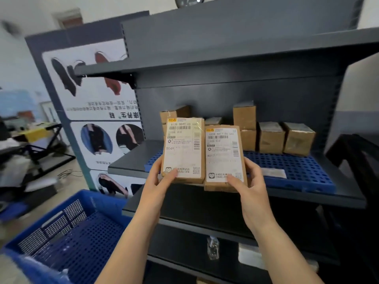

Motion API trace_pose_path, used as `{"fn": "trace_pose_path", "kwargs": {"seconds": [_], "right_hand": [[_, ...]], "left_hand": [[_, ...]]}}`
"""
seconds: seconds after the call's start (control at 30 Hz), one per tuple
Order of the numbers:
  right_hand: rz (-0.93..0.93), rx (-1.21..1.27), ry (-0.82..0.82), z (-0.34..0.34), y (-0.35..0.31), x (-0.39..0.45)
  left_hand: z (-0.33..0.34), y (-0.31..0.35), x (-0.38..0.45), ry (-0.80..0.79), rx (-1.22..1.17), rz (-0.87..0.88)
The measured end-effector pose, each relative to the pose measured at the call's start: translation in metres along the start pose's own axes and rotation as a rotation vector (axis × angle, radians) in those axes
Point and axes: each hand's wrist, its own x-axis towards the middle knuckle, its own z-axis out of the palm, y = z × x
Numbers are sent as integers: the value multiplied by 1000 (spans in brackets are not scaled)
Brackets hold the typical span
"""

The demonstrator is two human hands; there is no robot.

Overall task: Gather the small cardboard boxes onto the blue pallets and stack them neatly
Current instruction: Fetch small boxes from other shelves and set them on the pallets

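Note:
My left hand (162, 177) grips a flat cardboard box with a white label marked B049 (183, 148) by its lower edge. Beside it, my right hand (249, 181) grips a second flat labelled box marked A017 (223, 156). Both boxes are held upright, side by side, in front of the middle shelf. Behind them a blue perforated pallet (297, 169) lies on that shelf. Several small cardboard boxes (271, 138) stand in a row at its back, with one stacked pair (245, 115). More boxes (174, 114) show behind the left box, partly hidden.
The dark grey metal shelving unit (225, 74) has a shelf overhead and shelves below. A blue perforated plastic crate (78, 236) sits at lower left. A small clear bottle (213, 248) stands on a lower shelf. A poster board (98, 111) stands left of the shelving.

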Motion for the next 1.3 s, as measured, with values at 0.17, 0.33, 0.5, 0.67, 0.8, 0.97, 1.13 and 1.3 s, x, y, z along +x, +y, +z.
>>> {"fn": "trace_pose_path", "kwargs": {"seconds": [0.17, 0.33, 0.5, 0.67, 0.8, 0.97, 1.13, 1.3], "right_hand": [[19, 12, -69, 14, 9, 40], [22, -5, -89, 29, 18, 84], [-15, -44, -56, 56, 26, 130], [-67, -17, 28, 98, 34, 176], [-122, 23, 91, 133, 38, 211], [-197, 74, 221, 159, 39, 248], [-201, -27, 325, 163, 41, 285], [-119, -158, 356, 168, 48, 323]], "left_hand": [[-7, -7, 34, 48, 22, 54], [-17, -17, 78, 36, 22, 86], [-32, -31, 135, 19, -56, 90], [-54, -31, 203, -26, -127, 102], [-72, -27, 260, -162, -206, 138], [-85, -21, 310, -141, -284, 183], [-107, -37, 342, -82, -372, 169], [-126, -48, 366, -29, -435, 149]]}}
